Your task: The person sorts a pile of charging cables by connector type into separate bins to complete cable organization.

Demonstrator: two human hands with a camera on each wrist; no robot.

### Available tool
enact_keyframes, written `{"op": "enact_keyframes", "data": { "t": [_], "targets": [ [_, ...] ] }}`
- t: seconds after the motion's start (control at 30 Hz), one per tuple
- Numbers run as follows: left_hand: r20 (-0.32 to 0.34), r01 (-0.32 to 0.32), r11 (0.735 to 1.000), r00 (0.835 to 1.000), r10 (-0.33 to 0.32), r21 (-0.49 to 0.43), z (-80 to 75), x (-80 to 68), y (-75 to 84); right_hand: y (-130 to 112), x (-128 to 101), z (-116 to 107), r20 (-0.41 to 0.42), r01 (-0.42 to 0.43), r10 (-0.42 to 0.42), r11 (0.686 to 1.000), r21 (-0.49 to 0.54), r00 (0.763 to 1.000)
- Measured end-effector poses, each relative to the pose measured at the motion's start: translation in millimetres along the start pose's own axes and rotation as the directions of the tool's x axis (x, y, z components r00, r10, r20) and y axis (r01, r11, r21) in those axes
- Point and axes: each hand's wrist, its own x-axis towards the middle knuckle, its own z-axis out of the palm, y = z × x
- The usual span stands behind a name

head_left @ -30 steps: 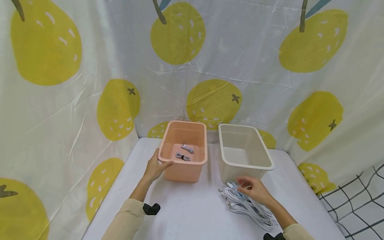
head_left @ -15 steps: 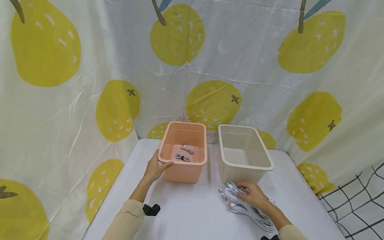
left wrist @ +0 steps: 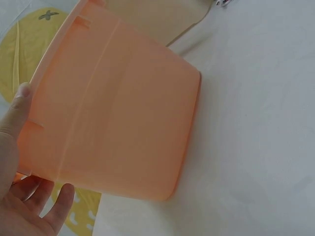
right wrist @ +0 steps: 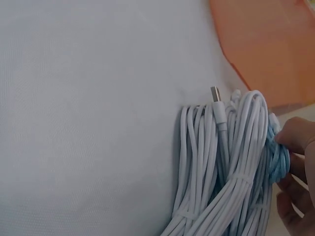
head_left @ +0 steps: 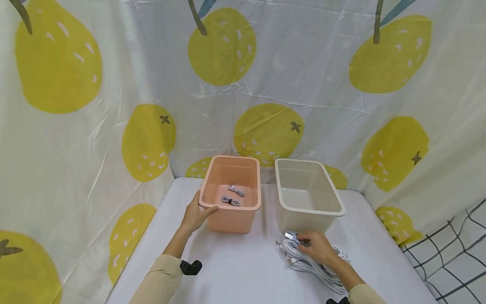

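Moving further onto the white cable pile (head_left: 313,264) at lower right since a second ago, the right hand (head_left: 317,247) is pinching a light-blue cable (right wrist: 277,160); the left hand (head_left: 195,215) is gripping the pink bin (head_left: 231,211) at frame centre.

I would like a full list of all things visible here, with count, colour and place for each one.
pink bin: 1, salmon pink, on the table, left of the white bin.
small cable bundles: 2, grey, on the floor of the pink bin.
white bin: 1, off-white, on the table, right of the pink bin; nothing shows inside.
cable pile: 1 heap of coiled cables, white with one light blue, on the table in front of the white bin.
table: 1, white cover.
backdrop cloth: white with yellow fruit print, behind and at both sides.
wire grid: black, far right.
left hand: grips the near left corner of the pink bin.
right hand: fingers on the cable pile, pinching the blue cable.
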Motion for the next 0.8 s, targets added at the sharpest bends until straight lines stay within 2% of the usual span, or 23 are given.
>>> {"op": "enact_keyframes", "data": {
  "t": [0.23,0.37,0.47,0.63,0.8],
  "targets": [
    [0.007,0.022,1.0,1.0,-0.022,0.001,0.1,-1.3,-0.3,-7,0,-1,0.027,-0.089,0.091,0.994,-0.065,0.995],
    [-0.005,0.008,1.0,1.0,-0.008,0.015,0.8,-0.7,-0.6,-10,0,0,0.037,-0.144,0.149,0.983,-0.111,0.988],
    [-0.006,-0.003,1.0,1.0,0.003,0.004,1.8,-0.2,-0.3,-10,-1,0,0.002,-0.144,0.145,0.983,-0.117,0.989],
    [0.001,-0.008,1.0,1.0,0.008,-0.008,2.6,0.2,1.3,-9,-3,-2,-0.089,-0.122,0.117,0.991,-0.055,0.989],
    [0.001,0.001,1.0,1.0,-0.001,0.006,0.3,0.4,1.6,-14,0,-12,-0.126,-0.114,0.112,0.993,-0.01,0.986]
  ]
}}
